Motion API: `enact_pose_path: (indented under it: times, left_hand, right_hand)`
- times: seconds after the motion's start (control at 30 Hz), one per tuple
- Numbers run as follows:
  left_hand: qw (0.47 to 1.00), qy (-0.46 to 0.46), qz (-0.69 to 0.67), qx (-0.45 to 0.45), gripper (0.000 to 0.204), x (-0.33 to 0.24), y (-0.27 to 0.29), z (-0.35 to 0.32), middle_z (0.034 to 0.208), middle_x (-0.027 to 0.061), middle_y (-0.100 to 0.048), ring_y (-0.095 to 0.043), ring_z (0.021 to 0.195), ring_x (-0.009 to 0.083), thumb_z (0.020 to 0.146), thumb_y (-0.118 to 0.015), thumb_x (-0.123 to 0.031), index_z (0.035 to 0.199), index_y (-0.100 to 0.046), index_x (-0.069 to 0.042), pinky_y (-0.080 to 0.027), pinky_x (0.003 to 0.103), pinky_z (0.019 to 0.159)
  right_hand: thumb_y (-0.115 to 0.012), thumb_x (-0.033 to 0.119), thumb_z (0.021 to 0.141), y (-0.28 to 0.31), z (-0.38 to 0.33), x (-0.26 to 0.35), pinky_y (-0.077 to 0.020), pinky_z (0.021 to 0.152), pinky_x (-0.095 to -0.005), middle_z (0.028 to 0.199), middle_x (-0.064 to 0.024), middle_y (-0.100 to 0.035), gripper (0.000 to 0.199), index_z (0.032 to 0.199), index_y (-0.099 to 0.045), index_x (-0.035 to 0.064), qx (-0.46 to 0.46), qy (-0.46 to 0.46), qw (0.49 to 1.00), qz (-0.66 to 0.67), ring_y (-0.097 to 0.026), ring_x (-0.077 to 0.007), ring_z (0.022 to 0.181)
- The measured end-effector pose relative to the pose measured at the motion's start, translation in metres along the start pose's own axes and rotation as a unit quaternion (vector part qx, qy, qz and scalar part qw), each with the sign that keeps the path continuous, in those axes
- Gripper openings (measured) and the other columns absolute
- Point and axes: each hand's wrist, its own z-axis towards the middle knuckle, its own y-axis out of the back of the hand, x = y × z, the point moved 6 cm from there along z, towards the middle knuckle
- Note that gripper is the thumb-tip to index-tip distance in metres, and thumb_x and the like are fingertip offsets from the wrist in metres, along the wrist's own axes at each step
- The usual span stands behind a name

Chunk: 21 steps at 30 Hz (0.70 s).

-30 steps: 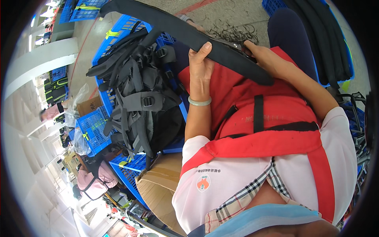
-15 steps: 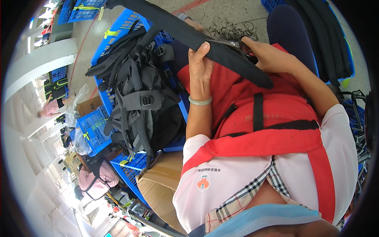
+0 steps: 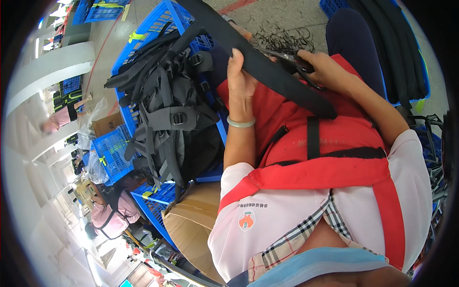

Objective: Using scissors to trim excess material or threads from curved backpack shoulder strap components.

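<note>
1. Strap [image 3: 277,76], long, black and flat, slants across the left hand [image 3: 243,79]: its long upper run climbs out past the top of my sight beside the blue crate [image 3: 162,19], and its rounded lower end rests over the red apron [image 3: 287,148], off to the right of that hand
2. The left grip is closed on the strap partway along, thumb up at its near edge, the other fingers mostly hidden behind it
3. The right hand [image 3: 330,71] is wrapped round the dark handles of a pair of scissors [image 3: 292,60], whose blades point left along the far edge of the strap; from here I cannot tell whether they touch it
4. The left forearm stands nearly straight up from the sleeve, a pale bangle [image 3: 241,123] at the wrist; the right one comes in on a slant from the lower right, elbow bent outward
5. Compared with half a second ago, the strap lies steeper, its upper run swung rightward and its rounded end a little lower on the apron; the left thumb is more upright and farther left, the blade tips have drawn back from the left thumb, and the right hand is in much the same spot
</note>
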Motion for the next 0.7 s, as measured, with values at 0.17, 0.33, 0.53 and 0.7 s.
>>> enact_pose_path:
  times: [0.17,0.33,0.53,0.7]
  left_hand:
    - [0.985,-0.069,0.141,-0.071,0.035,-0.017,0.035,0.006,0.096,0.0133,-0.064,-0.063,0.087,0.0238,0.089,-0.063,-0.026,0.11,-0.058,0.002,-0.052,0.036,0.082]
    - [0.991,-0.053,0.076,-0.093,0.029,-0.016,0.041,-0.002,0.099,0.0115,-0.064,-0.062,0.091,0.022,0.085,-0.069,-0.015,0.106,-0.06,0.002,-0.05,0.034,0.086]
    - [0.991,-0.08,0.088,-0.065,0.028,-0.012,0.022,-0.003,0.101,0.0081,-0.064,-0.061,0.093,0.0206,0.082,-0.072,-0.013,0.105,-0.062,-0.001,-0.049,0.034,0.087]
    - [0.993,-0.077,0.072,-0.06,0.018,-0.005,0.01,-0.001,0.092,0.006,-0.066,-0.064,0.085,0.0186,0.081,-0.071,-0.005,0.097,-0.064,-0.005,-0.052,0.033,0.08]
  right_hand:
    - [-0.07,0.024,0.083,-0.003,0.001,-0.005,-0.0427,0.062,-0.0365,0.073,-0.0171,-0.053,0.036,0.098,-0.046,0.0007,-0.005,-0.006,0.999,0.038,-0.054,-0.0275,0.067]
    - [-0.074,0.027,0.078,0.004,0.002,-0.002,-0.0442,0.072,-0.0378,0.087,-0.0184,-0.054,0.05,0.108,-0.042,0.003,0.012,-0.005,0.997,0.079,-0.053,-0.0319,0.078]
    - [-0.077,0.028,0.072,-0.006,0.003,-0.003,-0.0465,0.075,-0.0441,0.095,-0.02,-0.061,0.067,0.122,-0.04,0.0024,0.031,0.017,0.999,0.029,-0.059,-0.0412,0.088]
    - [-0.072,0.024,0.076,-0.011,0.012,-0.004,-0.0461,0.072,-0.0465,0.095,-0.0238,-0.062,0.058,0.119,-0.041,-0.0002,-0.011,0.071,0.997,-0.021,-0.059,-0.0435,0.088]
